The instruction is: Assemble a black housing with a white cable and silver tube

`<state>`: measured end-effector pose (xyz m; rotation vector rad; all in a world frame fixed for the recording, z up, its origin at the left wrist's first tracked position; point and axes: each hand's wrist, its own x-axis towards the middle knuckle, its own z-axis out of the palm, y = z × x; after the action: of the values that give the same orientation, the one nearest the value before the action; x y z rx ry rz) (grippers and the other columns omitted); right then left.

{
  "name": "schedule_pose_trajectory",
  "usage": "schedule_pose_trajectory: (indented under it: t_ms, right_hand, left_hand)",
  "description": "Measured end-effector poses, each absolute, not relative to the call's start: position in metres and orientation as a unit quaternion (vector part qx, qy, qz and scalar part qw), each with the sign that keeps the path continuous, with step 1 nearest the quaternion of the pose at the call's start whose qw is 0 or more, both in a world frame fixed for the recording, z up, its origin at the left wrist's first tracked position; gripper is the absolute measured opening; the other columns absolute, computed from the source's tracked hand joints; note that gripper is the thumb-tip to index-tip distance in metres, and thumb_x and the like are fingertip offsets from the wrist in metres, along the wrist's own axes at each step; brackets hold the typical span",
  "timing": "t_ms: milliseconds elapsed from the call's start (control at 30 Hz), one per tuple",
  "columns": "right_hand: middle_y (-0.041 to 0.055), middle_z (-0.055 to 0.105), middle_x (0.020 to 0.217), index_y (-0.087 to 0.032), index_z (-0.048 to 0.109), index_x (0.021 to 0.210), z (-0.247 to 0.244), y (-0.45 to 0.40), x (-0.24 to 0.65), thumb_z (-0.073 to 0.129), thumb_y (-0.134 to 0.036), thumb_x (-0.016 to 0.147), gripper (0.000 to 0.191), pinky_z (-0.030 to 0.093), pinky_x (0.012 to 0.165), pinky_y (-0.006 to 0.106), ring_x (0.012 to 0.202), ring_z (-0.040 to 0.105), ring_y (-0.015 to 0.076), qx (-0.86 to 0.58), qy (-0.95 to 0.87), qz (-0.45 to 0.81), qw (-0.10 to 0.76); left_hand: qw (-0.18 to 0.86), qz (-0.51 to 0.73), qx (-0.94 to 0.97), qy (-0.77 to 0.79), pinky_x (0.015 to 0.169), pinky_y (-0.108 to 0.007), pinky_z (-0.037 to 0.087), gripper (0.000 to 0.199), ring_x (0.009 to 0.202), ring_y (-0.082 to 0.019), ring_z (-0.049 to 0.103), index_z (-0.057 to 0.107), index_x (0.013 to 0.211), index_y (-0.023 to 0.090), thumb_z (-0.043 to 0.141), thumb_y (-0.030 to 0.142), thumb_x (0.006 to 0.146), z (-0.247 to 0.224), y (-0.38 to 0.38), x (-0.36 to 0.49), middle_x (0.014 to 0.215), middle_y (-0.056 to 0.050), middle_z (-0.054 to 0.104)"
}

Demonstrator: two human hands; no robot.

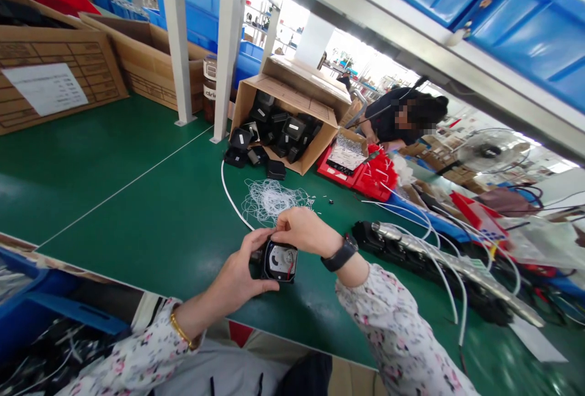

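One open black case, above the green table: likely light, stiff, smooth-walled; inner red wire likely delicate. Best hold: outer sides. Left hand: fingers gripping case. Right hand: fingers pinched at upper rim, contents hidden.

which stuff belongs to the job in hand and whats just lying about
In use, it seems:
- open square black plastic housing, in the left hand, right hand at its edge
- curved white cable leading towards it
- probably black plastic cases in the brown cardboard box

Apparently lying about:
- dark lidded bottle
- brownish soft bag
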<state>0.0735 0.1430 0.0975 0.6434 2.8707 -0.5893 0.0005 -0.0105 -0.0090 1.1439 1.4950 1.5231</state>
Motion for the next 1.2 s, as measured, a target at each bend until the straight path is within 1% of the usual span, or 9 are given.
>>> schedule_pose_trajectory:
  t_ms: [167,267,367,567,700,833,933,1100,1200]
  right_hand:
    - [-0.0031,0.055,0.058,-0.015,0.064,0.064,0.097,0.152,0.075,0.069,-0.037,0.078,0.027,0.028,0.05,0.022,0.055,0.044,0.0083,0.201,0.951,-0.212,0.106]
    - [-0.0025,0.059,0.063,-0.014,0.065,0.069,0.097,0.152,0.081,0.061,-0.031,0.085,0.023,0.03,0.053,0.021,0.058,0.047,0.0072,0.178,0.95,-0.236,0.103]
    - [-0.0022,0.062,0.068,-0.014,0.065,0.072,0.095,0.15,0.085,0.059,-0.019,0.085,0.015,0.031,0.055,0.02,0.061,0.049,0.0067,0.17,0.951,-0.244,0.08]
    - [-0.0017,0.061,0.066,-0.015,0.064,0.068,0.091,0.146,0.084,0.058,-0.021,0.085,0.019,0.029,0.054,0.022,0.059,0.048,0.0082,0.177,0.956,-0.23,0.039]
    - [-0.0018,0.062,0.068,-0.017,0.064,0.07,0.093,0.143,0.086,0.058,-0.024,0.085,0.018,0.029,0.055,0.022,0.061,0.05,0.0091,0.173,0.957,-0.23,0.027]
    - [-0.0019,0.064,0.071,-0.019,0.065,0.074,0.092,0.137,0.088,0.062,-0.019,0.082,0.008,0.032,0.058,0.022,0.066,0.054,0.0101,0.172,0.96,-0.22,-0.002]
    - [-0.0016,0.064,0.07,-0.018,0.063,0.072,0.091,0.134,0.09,0.063,-0.015,0.081,0.009,0.033,0.059,0.022,0.066,0.055,0.0108,0.164,0.968,-0.19,-0.013]
    - [0.0009,0.068,0.075,-0.017,0.064,0.074,0.096,0.134,0.093,0.056,-0.008,0.081,0.013,0.037,0.063,0.022,0.071,0.059,0.0118,0.152,0.968,-0.198,0.004]
    - [0.0026,0.069,0.077,-0.016,0.065,0.074,0.1,0.133,0.094,0.055,-0.012,0.085,0.015,0.037,0.064,0.023,0.072,0.06,0.0128,0.152,0.969,-0.194,0.009]
  left_hand:
    - [0.312,0.552,0.489,0.599,0.105,-0.04,0.037,0.081,0.118,-0.023,0.05,0.04,0.129,0.032,0.078,0.006,0.063,-0.011,-0.012,0.0,0.131,-0.001,0.05]
    - [0.326,0.572,0.471,0.587,0.103,-0.039,0.039,0.084,0.118,-0.022,0.05,0.036,0.129,0.031,0.08,0.006,0.061,-0.013,-0.011,0.001,0.13,-0.002,0.051]
    - [0.341,0.589,0.459,0.571,0.102,-0.036,0.04,0.086,0.12,-0.021,0.049,0.032,0.129,0.03,0.081,0.006,0.062,-0.016,-0.01,0.002,0.13,-0.002,0.051]
    - [0.299,0.565,0.493,0.591,0.098,-0.036,0.042,0.081,0.112,-0.02,0.053,0.037,0.126,0.033,0.081,0.008,0.063,-0.017,-0.012,0.0,0.127,0.0,0.051]
    - [0.31,0.574,0.479,0.587,0.097,-0.038,0.042,0.079,0.11,-0.021,0.054,0.036,0.125,0.031,0.081,0.011,0.064,-0.019,-0.011,0.0,0.126,-0.001,0.052]
    - [0.344,0.588,0.45,0.577,0.098,-0.038,0.041,0.083,0.117,-0.021,0.05,0.03,0.126,0.027,0.081,0.012,0.063,-0.018,-0.009,0.001,0.129,-0.005,0.051]
    - [0.349,0.589,0.44,0.581,0.1,-0.039,0.038,0.083,0.121,-0.022,0.047,0.029,0.125,0.025,0.082,0.014,0.062,-0.016,-0.009,0.002,0.132,-0.007,0.049]
    - [0.364,0.574,0.431,0.594,0.094,-0.04,0.042,0.077,0.108,-0.023,0.055,0.033,0.118,0.022,0.083,0.017,0.06,-0.015,-0.01,0.002,0.121,-0.008,0.056]
    - [0.362,0.568,0.424,0.605,0.091,-0.04,0.044,0.074,0.104,-0.023,0.057,0.035,0.114,0.022,0.083,0.016,0.059,-0.015,-0.011,0.002,0.118,-0.008,0.057]
